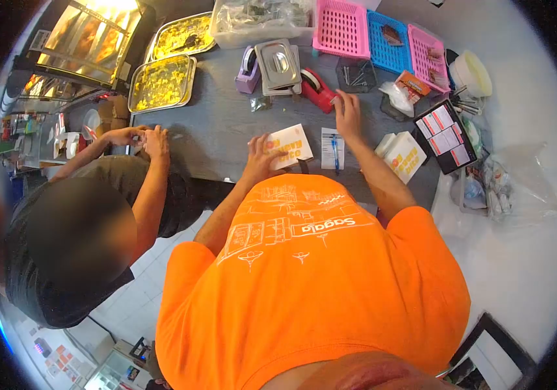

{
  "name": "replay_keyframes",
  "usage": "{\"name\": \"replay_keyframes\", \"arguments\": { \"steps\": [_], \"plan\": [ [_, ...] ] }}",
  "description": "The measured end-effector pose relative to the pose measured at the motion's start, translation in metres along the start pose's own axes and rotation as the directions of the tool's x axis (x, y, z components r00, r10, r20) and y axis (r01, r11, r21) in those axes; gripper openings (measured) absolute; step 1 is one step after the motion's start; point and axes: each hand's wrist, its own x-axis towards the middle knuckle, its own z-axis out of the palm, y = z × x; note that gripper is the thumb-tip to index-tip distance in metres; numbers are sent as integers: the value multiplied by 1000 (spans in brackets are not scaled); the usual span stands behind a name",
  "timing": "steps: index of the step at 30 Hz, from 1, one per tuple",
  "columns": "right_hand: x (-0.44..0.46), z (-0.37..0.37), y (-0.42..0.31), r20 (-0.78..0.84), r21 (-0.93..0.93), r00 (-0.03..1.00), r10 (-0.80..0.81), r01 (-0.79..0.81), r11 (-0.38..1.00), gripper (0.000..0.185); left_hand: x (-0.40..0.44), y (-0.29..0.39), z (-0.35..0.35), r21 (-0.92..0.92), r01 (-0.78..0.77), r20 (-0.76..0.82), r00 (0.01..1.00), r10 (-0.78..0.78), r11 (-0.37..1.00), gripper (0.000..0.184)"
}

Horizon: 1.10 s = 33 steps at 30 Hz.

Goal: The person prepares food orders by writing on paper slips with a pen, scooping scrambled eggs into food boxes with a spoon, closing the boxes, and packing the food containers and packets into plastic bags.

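My left hand (262, 158) rests on the left part of a white printed box (293, 144) near the table's front edge, its fingers spread over the lid. Farther forward, my right hand (347, 116) reaches to the right end of a red tape dispenser (320, 92), fingers apart; whether the fingertips touch it is unclear. Between the two hands lies a paper slip (328, 148) with a blue pen (335, 153) on it. More white printed boxes (406, 158) stand beyond my right forearm.
A co-worker (77, 227) stands at the left, hands near the table edge. Trays of yellow food (161, 83), a purple tape dispenser (248, 73), metal lids (279, 65), a clear bin (262, 32), pink (342, 29) and blue baskets (389, 44) and a black label board (445, 136) surround the workspace.
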Motion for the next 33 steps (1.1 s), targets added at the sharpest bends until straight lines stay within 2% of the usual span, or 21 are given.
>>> {"name": "replay_keyframes", "arguments": {
  "steps": [3, 4, 6, 7, 9, 12, 13, 14, 15, 16, 17, 18, 19, 20, 22, 24, 26, 29, 30, 32, 33],
  "plan": [
    [45, 25, 42, 390, -251, 879, 274, -185, 950, 20, -2, 3, 6, -38, -19, -86, 996, 16, 999, 52],
    [51, 21, 38, 451, -182, 790, 416, -375, 909, 20, -1, 3, 3, -49, -36, -97, 995, 31, 998, 52],
    [63, 8, 26, 593, -84, 529, 607, -708, 701, 19, 3, 6, -2, -35, -38, -106, 994, 34, 999, 50],
    [60, 5, 37, 682, 108, 524, 510, -762, 639, 17, 2, 5, -4, -51, -19, -92, 996, 14, 999, 50],
    [50, -3, 68, 784, 443, 560, 268, -807, 392, 12, 4, 3, -8, -76, 9, -59, 998, -13, 997, 49],
    [18, -2, 112, 607, 286, 684, 405, -663, 692, 13, 8, 0, -19, -119, 3, -75, 997, -12, 993, 66],
    [9, -1, 107, 379, 132, 854, 355, -430, 893, 8, 6, 1, -21, -143, 6, -67, 998, -16, 990, 70],
    [4, 8, 100, 162, -101, 966, 200, -186, 977, 4, 8, 2, -23, -181, -13, -107, 994, -6, 983, 75],
    [0, 17, 93, -9, -372, 1000, -28, 23, 928, 1, 11, 4, -29, -211, -28, -87, 996, 9, 977, 74],
    [-7, 19, 84, -83, -365, 990, 115, -137, 921, 7, 13, 8, -40, -239, -40, -59, 998, 27, 970, 73],
    [-12, 19, 76, -123, -78, 900, 419, -429, 900, 7, 17, 12, -52, -264, -54, -37, 998, 46, 963, 71],
    [-12, 16, 59, -67, 218, 735, 674, -649, 729, 8, 26, 16, -65, -248, -57, -69, 997, 42, 967, 71],
    [-15, 11, 38, 78, 466, 521, 850, -773, 430, 9, 32, 24, -76, -235, -54, -96, 995, 33, 970, 71],
    [-20, 0, 11, 291, 762, 438, 850, -644, 71, 13, 34, 34, -87, -226, -44, -116, 993, 18, 973, 70],
    [-30, -27, -51, 509, 793, 608, 610, -607, -56, 16, 47, 49, -113, -145, -34, -188, 982, 6, 989, 70],
    [-38, -47, -133, 617, 666, 691, 377, -713, 218, 18, 62, 66, -140, -41, -10, -237, 972, 0, 999, 71],
    [-45, -40, -193, 591, 257, 677, 440, -674, 692, 25, 73, 86, -151, -32, -1, -302, 953, -8, 999, 71],
    [-61, -34, -201, 316, 279, 752, 578, -656, 701, 33, 89, 102, -151, 29, -119, -331, 936, 122, 992, 70],
    [-60, -44, -193, 297, 256, 769, 566, -635, 729, 34, 97, 109, -149, 53, -184, -329, 925, 192, 981, 70],
    [-77, -70, -177, 276, 193, 779, 563, -618, 762, 39, 104, 129, -138, -193, -171, -165, 976, 140, 966, 69],
    [-89, -77, -162, 39, 249, 856, 516, -508, 825, 39, 111, 140, -132, -303, -131, -76, 991, 113, 944, 68]
  ]
}}
